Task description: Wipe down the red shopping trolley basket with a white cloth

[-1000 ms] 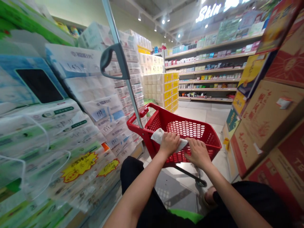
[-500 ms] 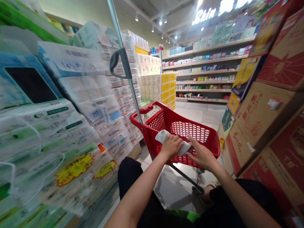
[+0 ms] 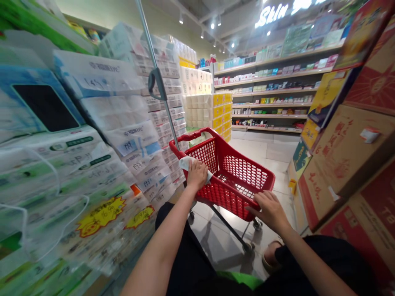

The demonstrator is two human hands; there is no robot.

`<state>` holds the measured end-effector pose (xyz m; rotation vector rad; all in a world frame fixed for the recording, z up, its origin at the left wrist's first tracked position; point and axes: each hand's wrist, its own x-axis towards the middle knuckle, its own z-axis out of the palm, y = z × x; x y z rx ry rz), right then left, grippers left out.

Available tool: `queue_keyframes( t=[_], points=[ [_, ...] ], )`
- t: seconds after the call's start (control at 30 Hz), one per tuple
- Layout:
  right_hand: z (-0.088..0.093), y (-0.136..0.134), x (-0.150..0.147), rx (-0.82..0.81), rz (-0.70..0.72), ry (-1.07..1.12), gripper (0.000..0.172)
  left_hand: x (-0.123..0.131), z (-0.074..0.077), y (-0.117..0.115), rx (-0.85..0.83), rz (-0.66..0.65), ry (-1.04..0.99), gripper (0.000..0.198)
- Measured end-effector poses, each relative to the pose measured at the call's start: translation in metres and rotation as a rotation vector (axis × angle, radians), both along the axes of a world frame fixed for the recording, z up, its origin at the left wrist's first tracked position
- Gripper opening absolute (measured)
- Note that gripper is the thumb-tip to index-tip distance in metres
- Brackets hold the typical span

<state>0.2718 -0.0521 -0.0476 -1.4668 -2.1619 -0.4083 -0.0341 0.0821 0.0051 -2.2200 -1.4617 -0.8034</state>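
A red shopping cart (image 3: pixel 237 197) with perforated plastic sides stands in front of my knees, angled across the aisle. My left hand (image 3: pixel 196 174) is closed over a white cloth (image 3: pixel 185 163), pressing it on the near rim close to the handle end. Part of the cloth sticks out on both sides of the fingers. At the near right corner of the basket, my right hand (image 3: pixel 270 209) grips the rim, fingers on top and thumb on the outer side. A metal pole with a grey grip (image 3: pixel 156 84) rises from the handle end.
Stacked tissue packs (image 3: pixel 135 135) line the left, with a phone-like dark screen (image 3: pixel 46 107) and a white cable on them. Cardboard cartons (image 3: pixel 348 152) are piled on the right. Shelves of small goods (image 3: pixel 265 94) span the back. Pale floor tiles (image 3: pixel 247 144) lie beyond the cart.
My left hand has moved left with the cloth, onto the rim near the handle. My right hand, open and raised before, has come down onto the cart's right corner. The cart has turned slightly.
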Motion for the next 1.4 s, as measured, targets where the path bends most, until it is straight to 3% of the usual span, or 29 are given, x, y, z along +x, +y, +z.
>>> queue_keyframes(
  t=[0.13,0.27,0.37,0.5,0.7,0.93,1.03,1.13,1.23,1.4],
  points=[
    [-0.001,0.001,-0.031,0.046,-0.032,-0.003,0.028,0.031,-0.02,-0.021,-0.042,-0.045,-0.065,0.026],
    [-0.001,0.004,-0.05,0.069,-0.051,0.007,0.02,0.069,-0.036,-0.063,-0.075,-0.148,-0.11,0.024],
    [-0.001,0.005,-0.055,0.061,-0.075,0.043,0.008,0.093,-0.041,-0.094,-0.091,-0.245,-0.097,0.022],
    [-0.001,-0.002,-0.054,0.066,-0.048,0.082,0.02,0.101,-0.04,-0.114,-0.127,-0.353,-0.067,0.023],
    [0.002,-0.022,-0.055,0.021,0.085,0.076,0.038,0.068,-0.026,-0.091,-0.211,-0.476,-0.026,0.029],
    [0.005,-0.033,-0.074,-0.055,0.229,0.038,0.04,0.016,-0.018,-0.032,-0.222,-0.297,-0.075,0.028],
    [0.01,-0.028,-0.065,-0.085,0.323,0.003,0.046,0.006,-0.021,-0.015,-0.208,-0.269,-0.093,0.027],
    [0.016,-0.018,-0.038,-0.032,0.266,-0.021,0.046,0.004,-0.025,-0.005,-0.208,-0.241,-0.12,0.026],
    [0.017,-0.008,-0.017,-0.006,0.177,-0.062,0.027,0.005,-0.026,-0.001,-0.231,-0.238,-0.131,0.027],
    [0.008,-0.003,-0.021,0.014,0.064,-0.089,0.02,0.014,-0.026,-0.017,-0.235,-0.239,-0.129,0.023]
  ],
)
